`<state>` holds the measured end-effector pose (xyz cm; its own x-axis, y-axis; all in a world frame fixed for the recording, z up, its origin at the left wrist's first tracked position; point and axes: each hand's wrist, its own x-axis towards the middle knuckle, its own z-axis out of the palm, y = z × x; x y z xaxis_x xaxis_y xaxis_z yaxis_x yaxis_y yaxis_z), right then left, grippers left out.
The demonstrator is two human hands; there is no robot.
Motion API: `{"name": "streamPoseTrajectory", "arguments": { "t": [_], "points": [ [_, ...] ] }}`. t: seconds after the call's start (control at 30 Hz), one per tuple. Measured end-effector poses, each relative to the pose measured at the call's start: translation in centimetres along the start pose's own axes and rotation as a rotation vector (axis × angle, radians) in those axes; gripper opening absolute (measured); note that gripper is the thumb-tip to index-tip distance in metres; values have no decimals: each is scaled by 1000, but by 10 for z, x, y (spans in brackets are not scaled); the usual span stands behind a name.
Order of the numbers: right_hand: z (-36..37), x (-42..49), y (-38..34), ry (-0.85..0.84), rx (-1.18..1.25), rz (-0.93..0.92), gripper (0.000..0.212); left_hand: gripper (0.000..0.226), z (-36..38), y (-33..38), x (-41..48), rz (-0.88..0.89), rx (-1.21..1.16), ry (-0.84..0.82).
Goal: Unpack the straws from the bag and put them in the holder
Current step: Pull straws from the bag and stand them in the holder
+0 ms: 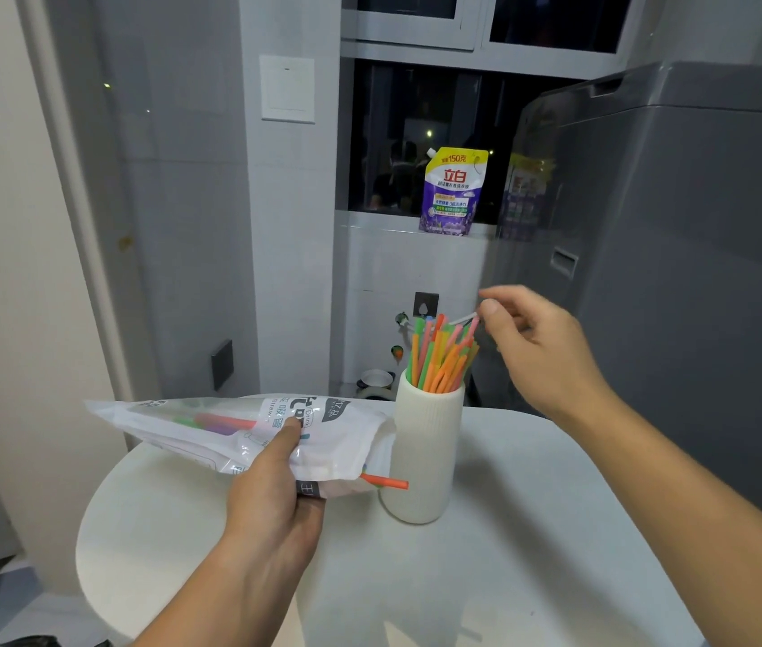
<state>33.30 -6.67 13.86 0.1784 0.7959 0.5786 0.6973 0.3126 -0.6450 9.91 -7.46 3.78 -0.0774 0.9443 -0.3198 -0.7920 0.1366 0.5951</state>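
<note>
My left hand [276, 488] grips a white plastic straw bag [239, 431] held level above the table, left of the holder. Coloured straws show through the bag, and an orange straw [386, 481] sticks out of its open right end. The cream ribbed holder [425, 455] stands upright on the table with several orange, green and pink straws [439, 357] in it. My right hand [533, 347] hovers above and right of the holder, thumb and fingers pinching a pale straw [463, 318] over the bundle's tips.
The round white table [533, 530] carries the holder. A grey washing machine [678, 254] stands close on the right. A purple detergent pouch [453, 193] sits on the window sill behind. A wall and door frame rise on the left.
</note>
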Motion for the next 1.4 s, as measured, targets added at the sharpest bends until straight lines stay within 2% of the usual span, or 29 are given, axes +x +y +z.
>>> {"name": "streamPoseTrajectory", "arguments": {
  "t": [0.37,0.5,0.6,0.63,0.7,0.8,0.87,0.97,1.13,1.3,1.4],
  "points": [
    [21,-22,20,-194,-22,6,48,37,1,1,-4,0,-12,-29],
    [16,-39,8,17,179,1,41,37,3,3,-6,-13,-14,-1],
    [19,-64,-13,219,93,-52,24,35,5,4,-9,3,-23,7],
    [24,-74,-20,212,104,-10,27,34,6,5,-11,22,-25,1],
    [36,-94,-36,103,276,274,34,31,9,7,-15,79,-23,-17],
    [54,-115,-52,-45,818,832,42,23,15,8,-24,173,28,-77],
    [61,-125,-56,-62,1082,1020,53,31,16,5,-28,239,101,-119],
    [69,-131,-57,-42,1266,1074,59,45,15,-1,-34,313,184,-201],
    [70,-130,-59,-6,1330,1090,58,57,13,-6,-43,388,323,-332],
    [75,-130,-49,21,1298,1140,59,44,12,-4,-41,431,311,-311],
    [73,-129,-48,33,1137,1066,44,39,12,-3,-40,376,247,-267]
  ]
}}
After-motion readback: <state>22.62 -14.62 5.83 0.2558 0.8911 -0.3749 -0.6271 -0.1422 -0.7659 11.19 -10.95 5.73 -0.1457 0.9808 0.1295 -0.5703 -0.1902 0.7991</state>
